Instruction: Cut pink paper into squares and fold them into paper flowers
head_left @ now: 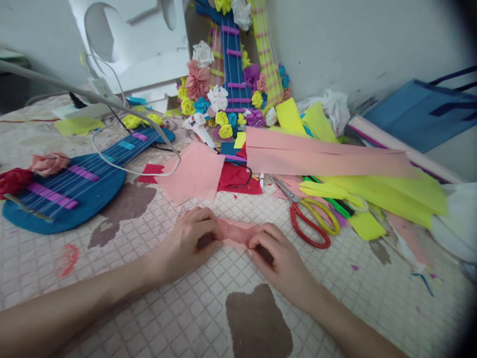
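A small pink paper (pixel 235 232) is lying just above the counter (pixel 167 308) or on it – which of the two, the view is not making plain – midway between the hands. The left hand (pixel 192 241) is pinching its left end, thumb and fingers closing on the edge; the right hand (pixel 278 258) is doing likewise at the other end, so each grip is appearing clamped on the paper. Darker bands are running across it, suggesting overlapping layers.

Handling this well is probably calling for a light, even pinch: thin paper like this is likely creasing or tearing wherever one hand is pulling harder. Lining up the long edges before pressing, then smoothing from the middle outward, would be giving a cleaner fold. The red-and-yellow-handled scissors (pixel 295 200) are resting near the right hand, and a larger pink sheet (pixel 194 171) is lying beyond the left – both well placed, not crowding the work.

As for brands and labels, nothing is reading clearly; any marking on the white glue gun (pixel 201 130) is showing too small to make out.
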Demonstrator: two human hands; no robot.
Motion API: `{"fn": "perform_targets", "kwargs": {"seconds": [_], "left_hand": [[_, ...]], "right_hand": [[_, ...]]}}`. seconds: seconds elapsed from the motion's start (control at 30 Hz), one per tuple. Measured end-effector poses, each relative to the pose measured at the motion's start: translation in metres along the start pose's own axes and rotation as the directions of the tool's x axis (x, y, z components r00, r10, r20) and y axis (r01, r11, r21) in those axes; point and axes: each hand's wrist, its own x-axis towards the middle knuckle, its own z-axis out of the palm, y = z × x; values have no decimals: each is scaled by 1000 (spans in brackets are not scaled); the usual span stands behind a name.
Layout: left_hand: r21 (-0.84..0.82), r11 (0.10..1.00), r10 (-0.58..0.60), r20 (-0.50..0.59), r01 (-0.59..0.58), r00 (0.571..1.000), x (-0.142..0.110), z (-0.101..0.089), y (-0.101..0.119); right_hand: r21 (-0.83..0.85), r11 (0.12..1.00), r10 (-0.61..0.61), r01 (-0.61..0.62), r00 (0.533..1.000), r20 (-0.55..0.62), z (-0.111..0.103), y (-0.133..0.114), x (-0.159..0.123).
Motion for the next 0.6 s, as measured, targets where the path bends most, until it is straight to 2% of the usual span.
{"fn": "perform_targets", "kwargs": {"seconds": [0.6], "left_hand": [[70, 997, -23, -1, 23, 1000, 2, 3, 1]], "right_hand": [[21, 996, 82, -81, 996, -43, 4, -4, 3]]}}
